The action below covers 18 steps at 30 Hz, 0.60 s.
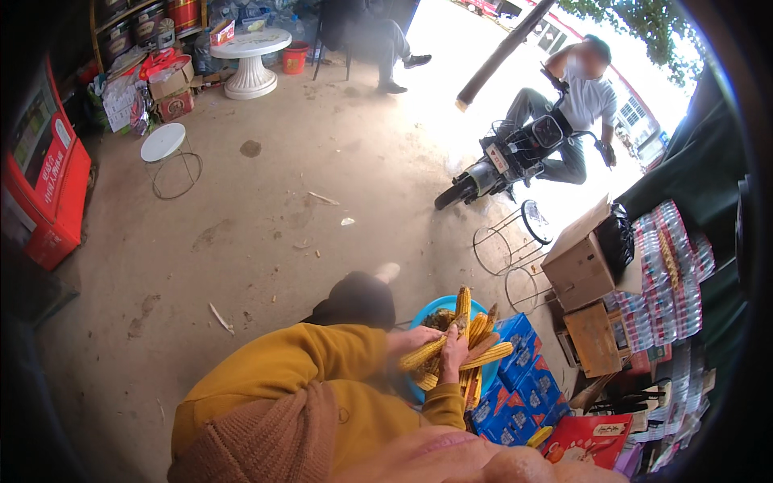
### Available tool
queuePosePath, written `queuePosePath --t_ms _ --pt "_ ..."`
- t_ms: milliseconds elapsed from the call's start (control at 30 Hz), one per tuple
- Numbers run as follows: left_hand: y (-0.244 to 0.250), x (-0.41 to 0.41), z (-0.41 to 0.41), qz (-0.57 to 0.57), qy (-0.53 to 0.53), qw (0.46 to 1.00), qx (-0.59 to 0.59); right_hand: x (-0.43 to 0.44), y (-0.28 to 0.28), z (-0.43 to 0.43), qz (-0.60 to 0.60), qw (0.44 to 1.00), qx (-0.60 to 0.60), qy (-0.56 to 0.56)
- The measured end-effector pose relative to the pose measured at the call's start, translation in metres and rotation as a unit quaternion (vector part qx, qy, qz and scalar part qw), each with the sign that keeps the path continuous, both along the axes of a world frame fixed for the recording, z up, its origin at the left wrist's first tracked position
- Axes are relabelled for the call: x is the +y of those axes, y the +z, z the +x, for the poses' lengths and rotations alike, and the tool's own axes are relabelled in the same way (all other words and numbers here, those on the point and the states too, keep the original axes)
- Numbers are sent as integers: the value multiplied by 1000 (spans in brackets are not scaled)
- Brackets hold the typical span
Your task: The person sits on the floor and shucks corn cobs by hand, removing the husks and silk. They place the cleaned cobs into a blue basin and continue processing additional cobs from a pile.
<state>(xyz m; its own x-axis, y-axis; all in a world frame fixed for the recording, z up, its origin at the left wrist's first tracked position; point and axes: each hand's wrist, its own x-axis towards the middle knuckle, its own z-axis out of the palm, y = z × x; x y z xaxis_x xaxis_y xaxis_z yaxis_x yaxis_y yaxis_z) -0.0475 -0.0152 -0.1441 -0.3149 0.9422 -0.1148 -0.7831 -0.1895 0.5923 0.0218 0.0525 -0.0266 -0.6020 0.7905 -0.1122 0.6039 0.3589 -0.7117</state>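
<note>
Both hands meet over a light-blue plastic basin (444, 303) heaped with ears of dried yellow corn (490, 355). My left hand (421, 338) lies along an ear of corn (421, 355) that slants across the basin. My right hand (453, 355) is closed around the upper end of that ear, and the fingertips of the two hands come together there. Another ear (463, 302) points away just beyond them. Brownish cobs (483, 346) lie among the yellow ears. The bottom of the basin is mostly hidden.
Blue printed cartons (519, 386) stand against the basin's right side. Farther right are a cardboard box (577, 259), shrink-wrapped bottles (670, 271) and a wire-legged stool (504, 241). A person sits on a motorbike (513, 151) ahead. A white round table (250, 51) stands far left.
</note>
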Motion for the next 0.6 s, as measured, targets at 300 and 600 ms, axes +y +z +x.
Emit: queuePosePath --t_ms 300,600 --pt "27 -10 -4 -71 -29 982 173 12 -23 2 23 999 19 -26" --pt "50 -25 -9 -169 -47 956 237 19 -34 -1 25 998 54 -29"
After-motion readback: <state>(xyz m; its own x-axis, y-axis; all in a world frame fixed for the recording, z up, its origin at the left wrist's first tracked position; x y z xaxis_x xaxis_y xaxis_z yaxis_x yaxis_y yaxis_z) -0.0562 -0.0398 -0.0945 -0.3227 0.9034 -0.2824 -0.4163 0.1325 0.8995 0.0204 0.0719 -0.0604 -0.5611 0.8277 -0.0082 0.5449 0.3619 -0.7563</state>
